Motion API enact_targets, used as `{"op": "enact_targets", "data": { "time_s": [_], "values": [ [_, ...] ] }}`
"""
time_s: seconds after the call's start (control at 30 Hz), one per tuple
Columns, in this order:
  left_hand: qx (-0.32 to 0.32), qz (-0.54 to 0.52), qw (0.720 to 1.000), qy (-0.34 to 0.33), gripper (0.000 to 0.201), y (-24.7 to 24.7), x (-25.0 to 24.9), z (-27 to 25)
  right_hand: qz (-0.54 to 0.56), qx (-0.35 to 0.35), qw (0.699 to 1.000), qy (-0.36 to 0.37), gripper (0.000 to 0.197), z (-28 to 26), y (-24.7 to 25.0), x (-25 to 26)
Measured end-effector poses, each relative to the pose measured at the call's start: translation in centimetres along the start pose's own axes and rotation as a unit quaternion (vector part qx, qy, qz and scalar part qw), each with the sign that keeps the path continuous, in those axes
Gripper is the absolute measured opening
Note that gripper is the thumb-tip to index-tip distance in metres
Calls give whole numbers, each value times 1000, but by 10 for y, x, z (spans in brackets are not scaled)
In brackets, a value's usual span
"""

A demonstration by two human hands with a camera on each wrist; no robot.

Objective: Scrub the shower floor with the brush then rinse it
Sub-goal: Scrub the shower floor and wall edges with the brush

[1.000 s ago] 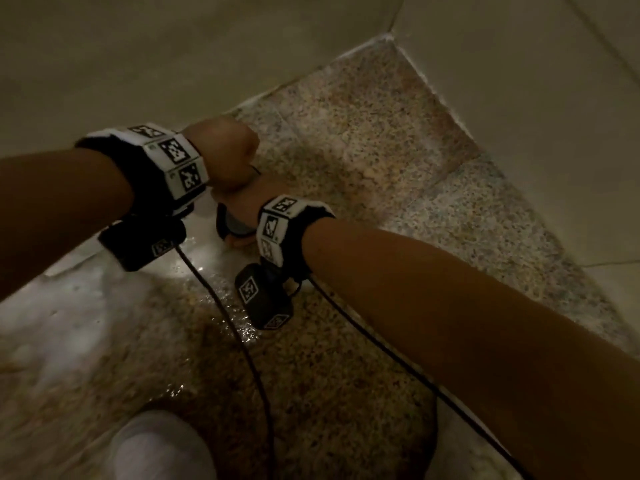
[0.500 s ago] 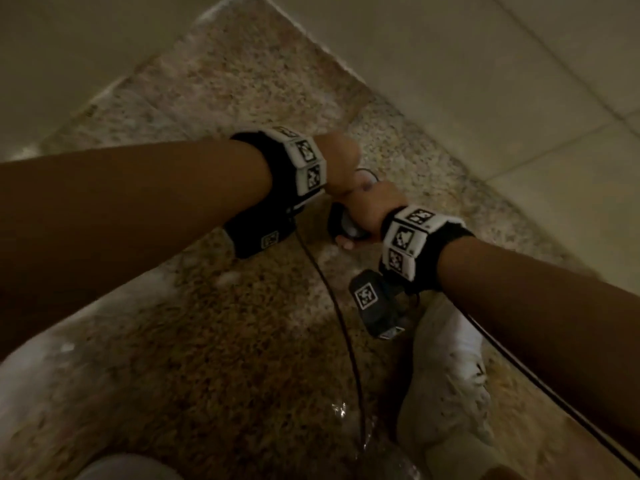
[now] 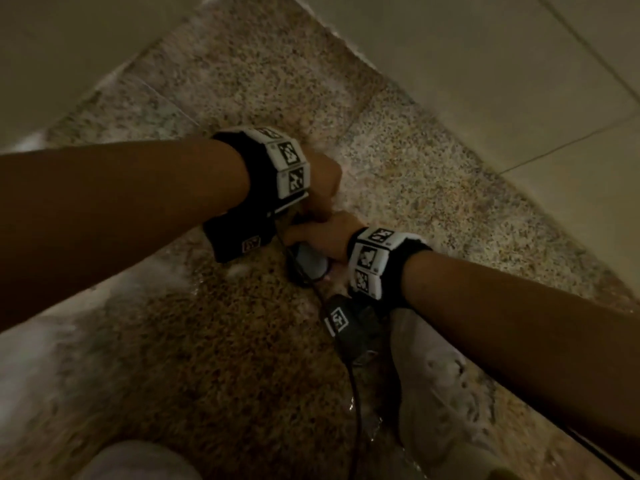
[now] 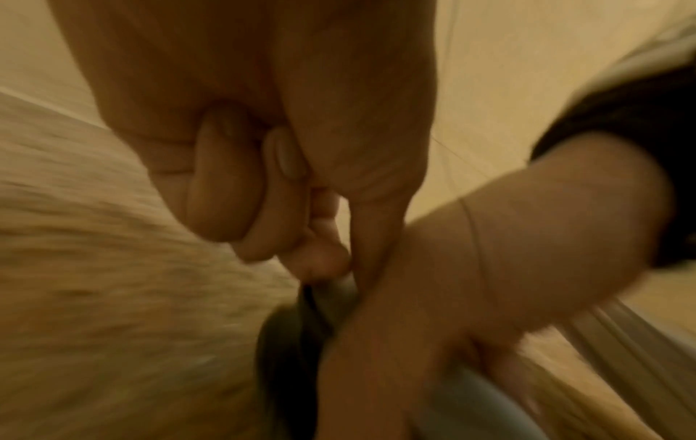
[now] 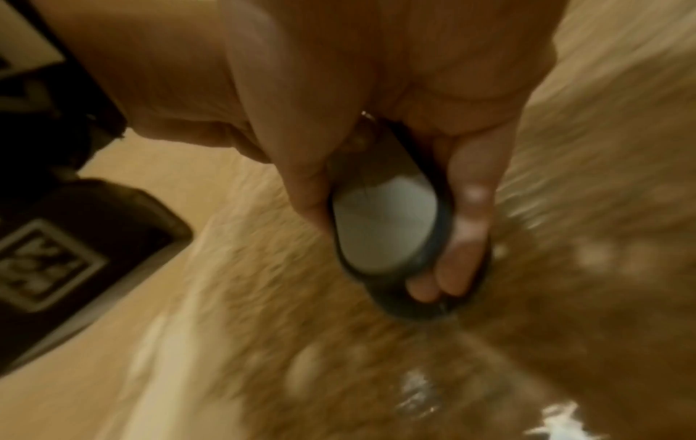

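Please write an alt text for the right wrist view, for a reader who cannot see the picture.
Blurred close view along the right hand, whose fingers and thumb curl round the dark looped handle of a brush with a pale grey body. Below it lies the wet speckled stone shower floor.

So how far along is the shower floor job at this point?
Done: the floor already carries white suds and wet patches, so scrubbing is well started. In hand: the right hand grips the brush low over the floor, and the left hand is curled just above it; what it holds is hidden. Left: the suds are not rinsed off.
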State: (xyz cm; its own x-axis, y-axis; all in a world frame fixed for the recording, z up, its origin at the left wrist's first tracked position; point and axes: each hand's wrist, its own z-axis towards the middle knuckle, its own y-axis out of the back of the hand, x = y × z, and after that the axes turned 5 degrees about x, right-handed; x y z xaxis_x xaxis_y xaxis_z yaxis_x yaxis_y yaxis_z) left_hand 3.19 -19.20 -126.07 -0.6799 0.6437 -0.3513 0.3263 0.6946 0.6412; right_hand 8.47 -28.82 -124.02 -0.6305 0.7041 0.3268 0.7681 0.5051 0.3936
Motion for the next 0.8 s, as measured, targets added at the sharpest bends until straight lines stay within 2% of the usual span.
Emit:
{"op": "enact_targets", "data": {
  "time_s": [0.1,0.2,0.23,0.3,0.4,0.5,0.57,0.67,0.73,0.8],
  "values": [
    [41,-2,997,63,37,-12,45,-27,-4,76,996,47,51,7,-37,40],
    [69,19,990,120,38,-28,87,-68,-32,121,990,64,25,13,-78,75],
    [61,14,987,148,39,-34,102,-87,-55,130,987,83,25,11,-94,91],
    [43,-5,977,209,40,-43,123,-121,-88,136,980,118,41,5,-123,121],
    [35,-27,956,290,45,-58,148,-170,-146,165,962,162,28,-3,-158,158],
    [-25,-65,935,349,39,-78,170,-205,-196,195,937,212,36,-7,-180,174],
    [-78,-78,927,359,37,-85,178,-217,-211,166,932,242,40,2,-181,180],
    [-166,-105,918,344,42,-81,171,-219,-208,71,944,247,39,8,-155,183],
    [-200,-109,912,340,44,-66,164,-211,-186,8,951,245,45,22,-130,185],
    [-201,-115,917,325,49,-46,157,-194,-161,-18,963,216,48,33,-106,182]
  ]
}}
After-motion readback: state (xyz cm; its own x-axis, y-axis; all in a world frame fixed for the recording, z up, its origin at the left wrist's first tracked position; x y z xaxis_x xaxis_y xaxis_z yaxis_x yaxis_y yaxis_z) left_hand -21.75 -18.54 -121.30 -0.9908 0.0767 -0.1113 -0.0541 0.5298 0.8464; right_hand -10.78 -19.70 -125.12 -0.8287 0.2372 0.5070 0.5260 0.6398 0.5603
